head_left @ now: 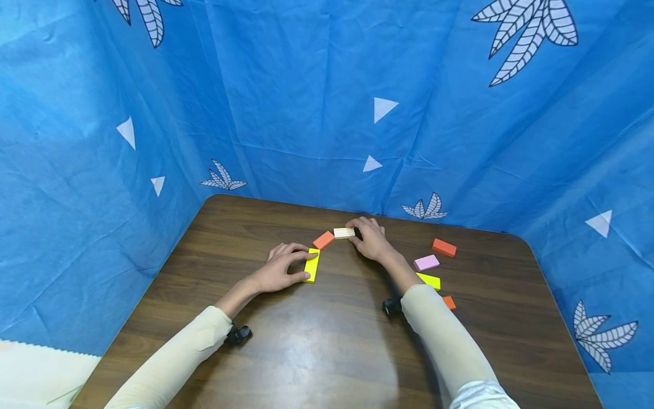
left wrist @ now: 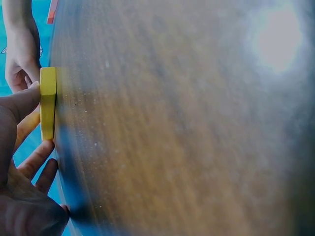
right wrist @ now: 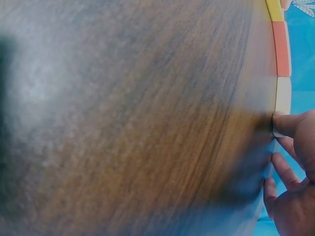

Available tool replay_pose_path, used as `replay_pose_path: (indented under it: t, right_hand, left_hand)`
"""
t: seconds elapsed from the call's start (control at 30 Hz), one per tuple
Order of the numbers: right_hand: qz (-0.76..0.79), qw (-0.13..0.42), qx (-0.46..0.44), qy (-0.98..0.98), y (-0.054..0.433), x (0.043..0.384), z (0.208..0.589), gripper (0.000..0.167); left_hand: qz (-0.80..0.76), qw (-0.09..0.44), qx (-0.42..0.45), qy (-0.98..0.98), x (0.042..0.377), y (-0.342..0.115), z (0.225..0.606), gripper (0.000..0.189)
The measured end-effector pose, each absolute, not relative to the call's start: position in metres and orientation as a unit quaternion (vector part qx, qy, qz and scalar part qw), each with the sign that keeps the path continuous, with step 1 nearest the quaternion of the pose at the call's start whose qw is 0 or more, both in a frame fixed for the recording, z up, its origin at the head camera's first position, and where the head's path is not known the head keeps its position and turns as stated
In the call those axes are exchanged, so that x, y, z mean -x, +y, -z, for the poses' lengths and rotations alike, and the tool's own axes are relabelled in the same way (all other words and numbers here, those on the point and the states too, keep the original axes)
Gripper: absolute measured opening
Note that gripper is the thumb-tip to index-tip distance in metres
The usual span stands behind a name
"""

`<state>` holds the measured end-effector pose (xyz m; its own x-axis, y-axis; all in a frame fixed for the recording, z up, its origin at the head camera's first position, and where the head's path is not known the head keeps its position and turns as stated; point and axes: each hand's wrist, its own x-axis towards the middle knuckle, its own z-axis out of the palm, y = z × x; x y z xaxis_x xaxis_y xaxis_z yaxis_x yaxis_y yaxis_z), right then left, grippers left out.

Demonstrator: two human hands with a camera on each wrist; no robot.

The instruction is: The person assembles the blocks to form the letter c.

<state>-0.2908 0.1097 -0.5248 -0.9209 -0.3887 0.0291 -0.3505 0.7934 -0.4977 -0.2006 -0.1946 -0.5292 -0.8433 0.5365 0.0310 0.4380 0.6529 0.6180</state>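
Observation:
On the wooden table, a yellow block (head_left: 311,267), an orange block (head_left: 324,240) and a pale wooden block (head_left: 343,233) lie flat end to end in a curve. My left hand (head_left: 280,269) pinches the yellow block, thumb at its near end and index finger over its far part. In the left wrist view, the thumb also meets the yellow block (left wrist: 47,103), its other fingers spread below. At the curve's right end, my right hand (head_left: 372,240) pinches the pale block between thumb and index finger. The right wrist view shows the thumb against the pale block (right wrist: 283,96).
Right of my right forearm lie a red-orange block (head_left: 444,247), a pink block (head_left: 426,262), another yellow block (head_left: 430,281) and a small orange block (head_left: 449,303), the last two partly behind the arm. A blue patterned cloth (head_left: 306,113) hangs around the table (head_left: 245,227).

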Motion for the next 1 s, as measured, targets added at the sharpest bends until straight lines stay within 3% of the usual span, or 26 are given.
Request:
replay_pose_path:
  t: [0.33, 0.53, 1.0]
  right_hand:
    - [0.280, 0.036, 0.217, 0.935, 0.119, 0.289, 0.522, 0.049]
    - [0.293, 0.014, 0.233, 0.927, 0.149, 0.292, 0.516, 0.054]
    - [0.269, 0.026, 0.194, 0.943, 0.248, 0.260, 0.502, 0.029]
  left_hand:
    - [-0.328, 0.057, -0.281, 0.900, 0.200, -0.196, 0.535, 0.053]
    - [-0.324, 0.063, -0.276, 0.903, 0.202, -0.196, 0.533, 0.053]
    - [-0.320, 0.073, -0.266, 0.906, 0.204, -0.193, 0.532, 0.053]
